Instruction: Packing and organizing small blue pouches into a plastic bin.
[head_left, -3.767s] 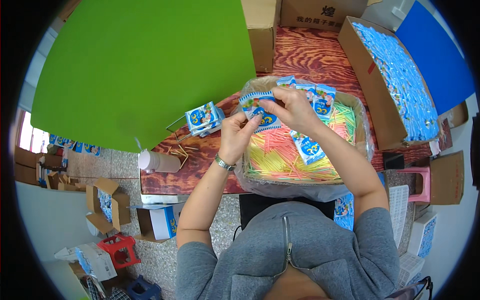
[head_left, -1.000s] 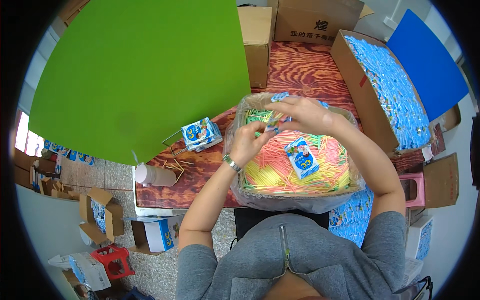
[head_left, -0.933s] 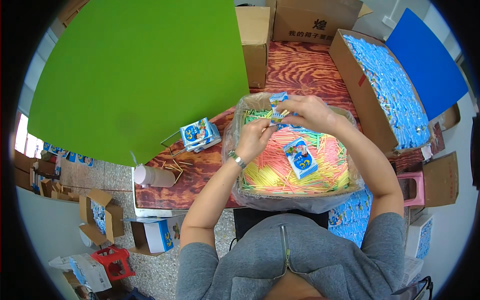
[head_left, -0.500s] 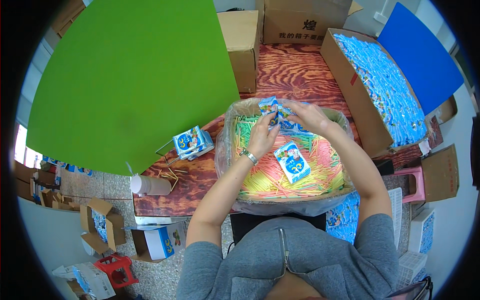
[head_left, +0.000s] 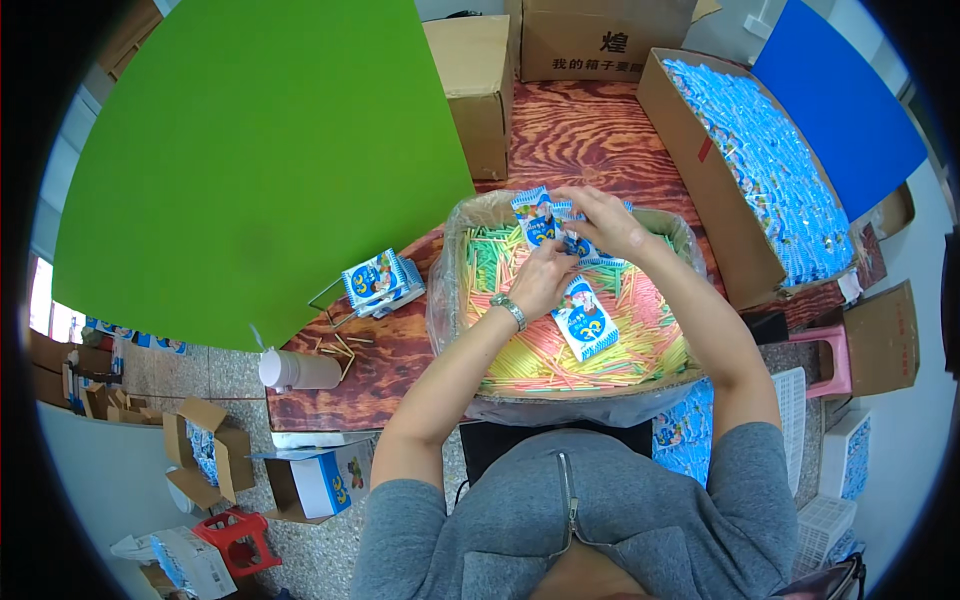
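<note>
Inside the carton [head_left: 600, 393], left hand [head_left: 541, 280] and right hand [head_left: 608, 222] partly cover packets [head_left: 533, 213] toward 12 o'clock. Contact is obscured; cannot tell whether either hand is clamped.

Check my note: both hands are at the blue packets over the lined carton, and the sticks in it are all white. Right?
The colour is wrong: the head view shows pink, yellow and green sticks. The rest holds: left hand and right hand are at the blue-and-white packets over the plastic-lined carton.

Forearms [head_left: 450, 385] angled inward, left hand [head_left: 543, 278] nearer (fingers bent), right hand [head_left: 608, 224] farther out, palm down.
</note>
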